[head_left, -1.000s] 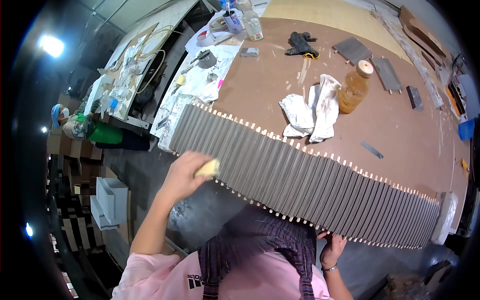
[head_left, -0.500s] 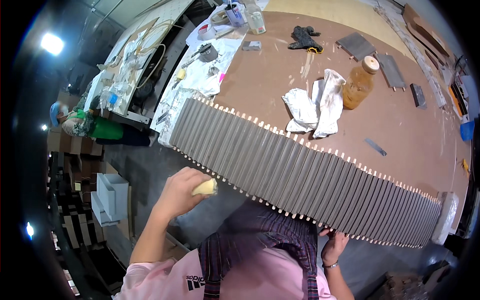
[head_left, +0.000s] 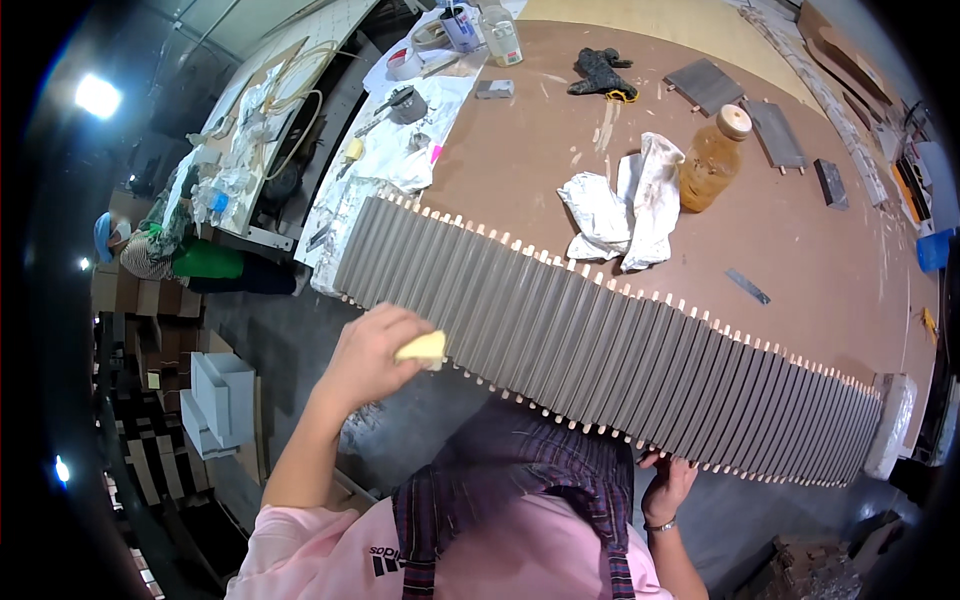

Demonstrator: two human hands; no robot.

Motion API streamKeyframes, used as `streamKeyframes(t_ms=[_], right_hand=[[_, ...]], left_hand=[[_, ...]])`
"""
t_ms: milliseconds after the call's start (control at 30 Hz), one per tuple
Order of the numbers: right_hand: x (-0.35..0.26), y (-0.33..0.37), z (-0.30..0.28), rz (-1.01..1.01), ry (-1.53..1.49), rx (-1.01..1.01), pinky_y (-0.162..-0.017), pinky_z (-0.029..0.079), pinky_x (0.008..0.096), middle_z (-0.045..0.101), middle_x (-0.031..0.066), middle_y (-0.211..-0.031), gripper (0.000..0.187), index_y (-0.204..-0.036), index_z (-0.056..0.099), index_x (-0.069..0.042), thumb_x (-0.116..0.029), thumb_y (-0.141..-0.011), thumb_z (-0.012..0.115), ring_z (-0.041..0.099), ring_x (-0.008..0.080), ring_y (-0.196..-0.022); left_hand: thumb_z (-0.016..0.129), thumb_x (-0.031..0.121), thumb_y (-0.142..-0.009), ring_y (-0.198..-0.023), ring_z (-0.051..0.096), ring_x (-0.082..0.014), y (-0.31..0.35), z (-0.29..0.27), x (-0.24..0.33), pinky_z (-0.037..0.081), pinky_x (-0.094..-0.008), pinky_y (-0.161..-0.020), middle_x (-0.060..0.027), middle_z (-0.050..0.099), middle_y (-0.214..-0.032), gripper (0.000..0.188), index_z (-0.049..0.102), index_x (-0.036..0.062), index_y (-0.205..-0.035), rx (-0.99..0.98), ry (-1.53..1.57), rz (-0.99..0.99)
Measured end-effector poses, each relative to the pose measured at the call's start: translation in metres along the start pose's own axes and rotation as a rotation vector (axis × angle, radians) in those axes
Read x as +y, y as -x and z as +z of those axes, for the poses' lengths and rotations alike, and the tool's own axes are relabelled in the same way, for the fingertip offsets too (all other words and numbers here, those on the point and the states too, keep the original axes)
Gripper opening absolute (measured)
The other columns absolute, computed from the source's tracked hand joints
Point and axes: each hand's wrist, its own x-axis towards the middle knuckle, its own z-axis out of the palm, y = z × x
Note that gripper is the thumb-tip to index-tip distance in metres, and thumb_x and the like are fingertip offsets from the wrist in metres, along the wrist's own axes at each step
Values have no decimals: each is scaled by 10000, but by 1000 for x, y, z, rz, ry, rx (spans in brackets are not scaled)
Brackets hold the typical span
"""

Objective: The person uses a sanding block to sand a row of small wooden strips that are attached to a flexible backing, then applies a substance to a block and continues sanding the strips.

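one big brown-topped worktable takes up most of the view, with a paler sheet along its far side. next up in size is the long row of grey slats, wooden pegs poking out at both ends, laid side by side along the near side of the table, right in front of the person. it slants from upper left to lower right, and a white plastic-wrapped block sits at its right end. off to the left there's a co-worker in something green, beside another table.

past the slats, on the brown top: bunched white cloth, a lidded jar of amber liquid just beside it, two grey panels and a dark work glove farther back.

hands now. the left hand is curled around a yellow sponge at the row's near edge, toward its left end; can't tell if the sponge is actually touching the slats. the right hand is up at the near edge farther right, fingers bent and partly hidden, so can't tell if it's gripping anything. smaller still, a flat metal strip lies on the tabletop beyond the row.
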Motion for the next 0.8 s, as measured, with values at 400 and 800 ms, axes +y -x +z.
streamKeyframes(t_ms=[400, 800], right_hand=[[-1, -2, 3, -5, 38, -19, -708, 563, 397, 631, 159, -928, 360, -1218, 467, -6, -304, -1027, 534, 641, 250, -728], [0, -5, -4, 5, 20, -66, -716, 556, 395, 647, 175, -902, 365, -1205, 492, 25, -288, -1024, 540, 648, 264, -746]], left_hand=[[802, 127, -773, -924, 674, -299, 0, 9, -12, 542, -398, -805, -100, 705, -970, 218, 708, 45, -952, 92, 80, -26], [843, 165, -720, -986, 633, -312, -25, 8, -7, 522, -405, -855, -102, 660, -1032, 411, 684, 42, -1078, 203, 83, 1]])
